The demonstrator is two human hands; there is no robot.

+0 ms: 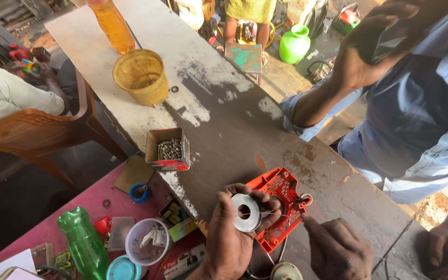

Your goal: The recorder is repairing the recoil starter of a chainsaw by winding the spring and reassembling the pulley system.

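Clutter rings the work: screw box (169,150), yellow bucket (141,77), green bottle (84,243). Left hand (229,238) grips a spool (247,211); right hand (338,249) pinches its wire beside the red cover (281,199).

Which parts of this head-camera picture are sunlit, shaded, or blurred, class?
Head view: hard sunlight falls on the far end of the bench and yellow bucket; the near end, with the left hand holding the grey spool, is in shade; the co-worker's raised hand looks slightly blurred; edges bow, wide-angle.
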